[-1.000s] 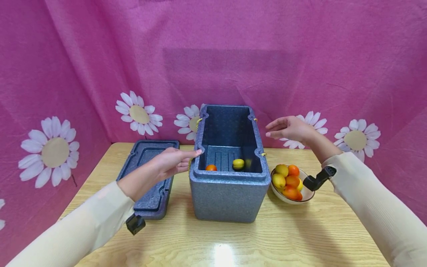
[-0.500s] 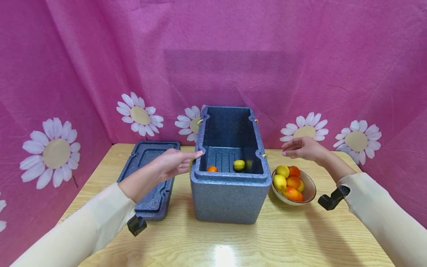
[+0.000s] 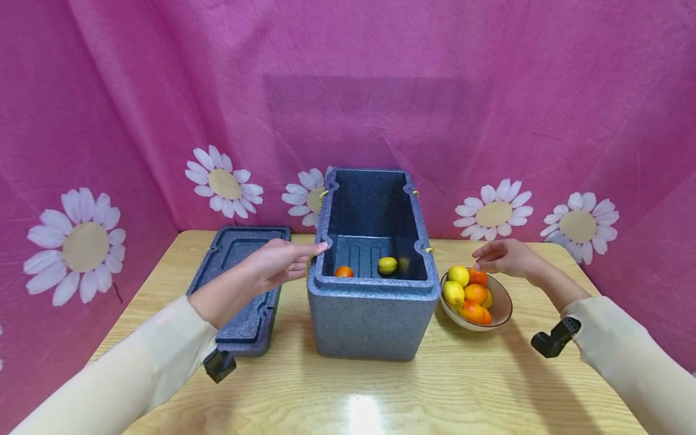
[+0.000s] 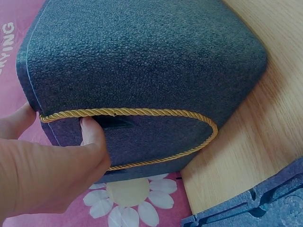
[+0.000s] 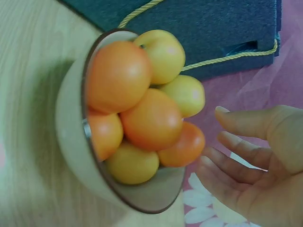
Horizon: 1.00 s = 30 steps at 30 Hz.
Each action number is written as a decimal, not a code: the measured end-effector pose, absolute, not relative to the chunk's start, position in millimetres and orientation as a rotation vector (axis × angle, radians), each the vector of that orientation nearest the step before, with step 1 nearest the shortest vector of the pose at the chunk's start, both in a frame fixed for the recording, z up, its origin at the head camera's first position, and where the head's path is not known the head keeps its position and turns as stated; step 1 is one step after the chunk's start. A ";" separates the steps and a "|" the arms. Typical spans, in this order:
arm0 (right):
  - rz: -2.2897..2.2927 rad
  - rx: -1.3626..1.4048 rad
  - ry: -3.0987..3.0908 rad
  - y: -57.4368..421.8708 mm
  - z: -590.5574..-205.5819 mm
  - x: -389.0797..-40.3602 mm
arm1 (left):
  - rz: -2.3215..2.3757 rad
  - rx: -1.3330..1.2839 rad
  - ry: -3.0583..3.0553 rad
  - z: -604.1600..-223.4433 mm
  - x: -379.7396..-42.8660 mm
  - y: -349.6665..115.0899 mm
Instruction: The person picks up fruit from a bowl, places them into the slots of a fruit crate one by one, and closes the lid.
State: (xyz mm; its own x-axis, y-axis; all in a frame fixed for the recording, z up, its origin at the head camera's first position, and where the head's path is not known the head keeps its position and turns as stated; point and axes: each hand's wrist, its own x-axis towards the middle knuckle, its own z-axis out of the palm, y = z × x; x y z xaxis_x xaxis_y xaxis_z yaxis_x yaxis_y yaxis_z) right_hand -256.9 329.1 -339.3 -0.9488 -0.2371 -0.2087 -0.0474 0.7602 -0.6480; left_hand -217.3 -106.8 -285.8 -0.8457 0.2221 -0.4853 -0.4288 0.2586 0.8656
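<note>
Right hand (image 3: 508,258) loosely spread by bowl (image 3: 503,302); left hand (image 3: 276,264) apparently pinches box (image 3: 372,326) beside lid (image 3: 247,320).

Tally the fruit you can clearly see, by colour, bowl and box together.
Orange fruit: 5 (4 in the bowl, 1 in the box)
Yellow fruit: 4 (3 in the bowl, 1 in the box)
Total: 9; any buried in the bowl are uncounted.
</note>
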 end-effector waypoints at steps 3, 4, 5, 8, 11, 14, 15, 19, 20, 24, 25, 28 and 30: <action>-0.952 -0.215 2.690 331.5 -345.4 -254.3 | 1.631 -0.184 2.012 -286.2 -217.7 -107.2; -0.949 -0.217 2.697 332.0 -347.4 -253.6 | 1.631 -0.184 2.012 -286.4 -217.7 -107.4; -0.943 -0.222 2.706 332.3 -349.2 -253.2 | 1.634 -0.183 2.009 -286.6 -217.9 -107.5; -0.933 -0.222 2.735 331.4 -353.6 -251.8 | 1.645 -0.185 2.002 -286.9 -218.3 -107.2; -0.913 -0.228 2.762 329.0 -356.4 -251.1 | 1.646 -0.196 2.003 -286.5 -218.3 -106.9; -0.872 -0.237 2.809 326.3 -358.3 -251.2 | 1.653 -0.201 1.997 -286.3 -217.8 -106.7; -0.858 -0.243 2.826 325.5 -358.8 -251.5 | 1.655 -0.198 1.996 -286.3 -217.7 -106.7; -0.801 -0.236 2.888 321.9 -360.5 -250.6 | 1.666 -0.182 1.992 -286.8 -217.0 -106.9; -0.793 -0.229 2.895 320.7 -360.5 -250.6 | 1.667 -0.178 1.993 -286.9 -216.9 -107.1; -0.762 -0.211 2.896 318.7 -358.6 -250.0 | 1.669 -0.167 1.993 -287.7 -216.9 -107.2; -0.756 -0.213 2.896 318.8 -357.8 -249.8 | 1.671 -0.164 1.992 -287.8 -216.8 -107.3; -0.740 -0.223 2.906 319.5 -355.7 -249.9 | 1.676 -0.148 1.985 -288.0 -216.6 -106.8; -0.737 -0.231 2.915 320.5 -354.0 -249.8 | 1.675 -0.139 1.987 -287.8 -216.3 -106.8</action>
